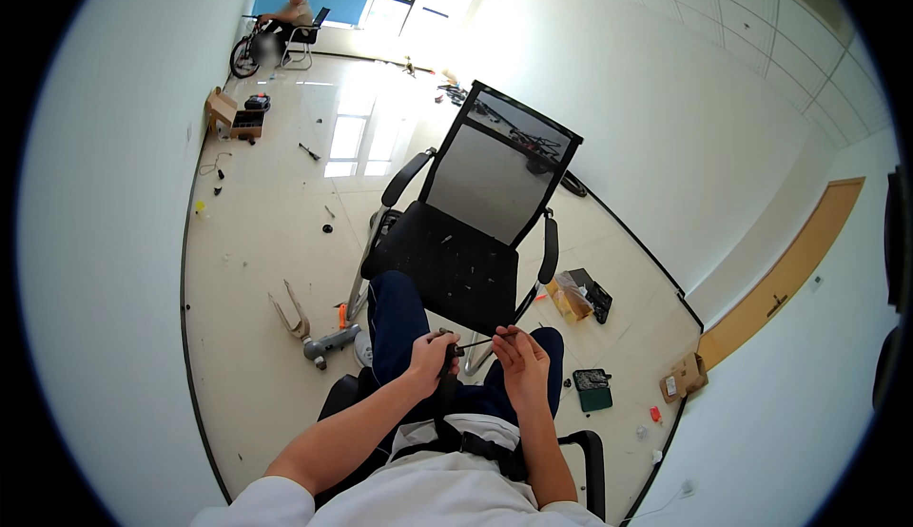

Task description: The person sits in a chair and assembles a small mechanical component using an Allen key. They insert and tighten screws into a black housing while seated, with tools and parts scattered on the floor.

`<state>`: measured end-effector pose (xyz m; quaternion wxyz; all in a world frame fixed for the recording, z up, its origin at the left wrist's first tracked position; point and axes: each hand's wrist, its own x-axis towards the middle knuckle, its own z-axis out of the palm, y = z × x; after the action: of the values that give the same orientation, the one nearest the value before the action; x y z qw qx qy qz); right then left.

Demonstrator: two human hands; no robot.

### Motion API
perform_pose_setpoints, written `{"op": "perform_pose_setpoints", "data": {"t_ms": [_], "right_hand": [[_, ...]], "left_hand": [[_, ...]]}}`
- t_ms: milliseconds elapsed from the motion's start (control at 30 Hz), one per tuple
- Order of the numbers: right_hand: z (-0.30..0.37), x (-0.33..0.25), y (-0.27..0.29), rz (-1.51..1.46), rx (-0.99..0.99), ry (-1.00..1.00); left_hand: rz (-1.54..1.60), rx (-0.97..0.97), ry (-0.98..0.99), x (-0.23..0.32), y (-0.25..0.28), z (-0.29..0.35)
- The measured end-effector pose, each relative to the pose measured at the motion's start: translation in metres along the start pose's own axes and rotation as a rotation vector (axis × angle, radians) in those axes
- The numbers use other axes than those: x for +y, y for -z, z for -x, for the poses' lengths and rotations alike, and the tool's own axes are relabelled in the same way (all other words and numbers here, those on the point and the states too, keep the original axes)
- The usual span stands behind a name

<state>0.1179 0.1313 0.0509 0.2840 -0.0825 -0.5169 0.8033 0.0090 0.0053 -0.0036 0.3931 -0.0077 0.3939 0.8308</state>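
Note:
My left hand (430, 361) is closed around a dark handle-like part (447, 363), held in front of my lap. From it a thin dark rod (478, 342) runs across to my right hand (523, 365), whose fingertips pinch its far end. What exactly the part is cannot be made out at this size. Just ahead of my knees stands a black mesh-backed chair (442, 256), with several small metal pieces scattered over its seat.
Left on the floor lie a bicycle fork (291, 313) and a grey tube part (333, 341). To the right are a black tool case (597, 301), a green case (594, 396) and a brown paper bag (685, 378). Far back, a person (297, 11) sits beside a bicycle (244, 56).

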Motion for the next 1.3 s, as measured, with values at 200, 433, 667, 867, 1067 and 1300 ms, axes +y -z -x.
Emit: {"op": "perform_pose_setpoints", "data": {"t_ms": [200, 433, 667, 867, 1067, 1300], "right_hand": [[0.0, 0.008, -0.017, 0.167, 0.143, 0.131], [0.0, 0.014, -0.024, 0.283, 0.016, 0.238], [-0.001, 0.007, -0.025, -0.074, 0.024, 0.053], [-0.001, 0.017, -0.012, 0.116, -0.022, 0.142], [-0.001, 0.011, -0.013, 0.209, 0.033, 0.143], [-0.001, 0.017, -0.005, -0.012, -0.017, 0.118]], "left_hand": [[-0.062, 0.075, -0.08, -0.001, -0.003, 0.0], [0.109, 0.06, 0.119, -0.012, 0.002, -0.008], [0.183, -0.032, 0.2, -0.013, 0.003, -0.008], [0.188, -0.001, 0.181, -0.009, 0.001, -0.006], [0.14, 0.019, 0.17, -0.01, 0.0, -0.005], [0.143, -0.034, 0.21, -0.013, 0.0, -0.004]]}}
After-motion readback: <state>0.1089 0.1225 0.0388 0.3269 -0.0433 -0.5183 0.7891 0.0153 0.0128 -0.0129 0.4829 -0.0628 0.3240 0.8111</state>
